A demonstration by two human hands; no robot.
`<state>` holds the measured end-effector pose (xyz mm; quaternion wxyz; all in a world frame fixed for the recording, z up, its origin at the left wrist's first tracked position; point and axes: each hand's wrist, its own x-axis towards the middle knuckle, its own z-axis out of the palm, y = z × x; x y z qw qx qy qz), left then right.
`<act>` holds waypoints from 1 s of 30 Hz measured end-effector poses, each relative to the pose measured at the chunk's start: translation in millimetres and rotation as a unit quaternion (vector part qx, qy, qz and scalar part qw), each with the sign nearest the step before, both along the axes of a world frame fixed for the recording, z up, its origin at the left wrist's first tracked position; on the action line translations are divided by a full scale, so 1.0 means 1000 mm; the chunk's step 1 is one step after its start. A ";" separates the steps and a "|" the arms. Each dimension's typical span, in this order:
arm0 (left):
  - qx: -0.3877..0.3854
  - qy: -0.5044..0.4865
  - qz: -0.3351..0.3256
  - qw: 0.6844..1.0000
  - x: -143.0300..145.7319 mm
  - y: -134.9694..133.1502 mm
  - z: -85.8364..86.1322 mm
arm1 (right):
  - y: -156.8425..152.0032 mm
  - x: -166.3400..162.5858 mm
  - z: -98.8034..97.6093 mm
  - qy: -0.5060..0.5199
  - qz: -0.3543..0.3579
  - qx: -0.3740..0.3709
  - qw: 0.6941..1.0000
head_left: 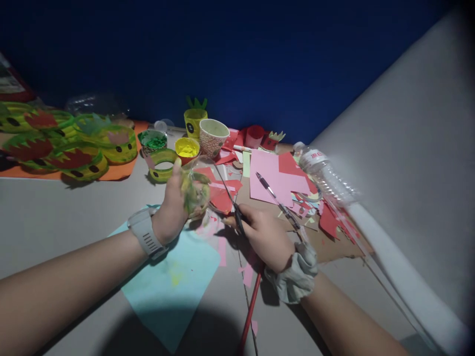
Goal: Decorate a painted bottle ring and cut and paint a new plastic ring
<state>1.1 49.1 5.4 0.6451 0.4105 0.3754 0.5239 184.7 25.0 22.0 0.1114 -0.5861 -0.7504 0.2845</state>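
The left hand point(173, 205) is curling its paint-smeared fingers point(193, 190) around a clear plastic piece point(198, 193), while the right hand point(265, 236), at its three o'clock, is closing its fingers through the handles of the scissors point(228, 198), whose blades are reaching into the plastic; I judge the slick, see-through sheet could be slipping and bringing the blades against the left fingertips. At twelve o'clock, the green paint cup point(153, 142) and yellow paint cup point(187, 147) are sitting open, near enough for an elbow to be tipping them, beside a seemingly empty patterned paper cup point(214, 136); a plastic bottle point(324, 175) is lying at two o'clock, contents unclear.
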 end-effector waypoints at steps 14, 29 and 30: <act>0.094 0.111 0.055 0.988 0.000 -0.016 0.003 | -0.004 -0.001 0.003 0.010 -0.013 -0.010 1.000; 0.267 0.220 0.025 0.938 -0.006 -0.016 0.000 | -0.008 -0.001 0.014 0.002 0.048 -0.029 0.998; 0.261 0.207 0.029 0.942 -0.005 -0.016 -0.001 | -0.007 -0.002 0.013 0.007 0.044 -0.028 0.999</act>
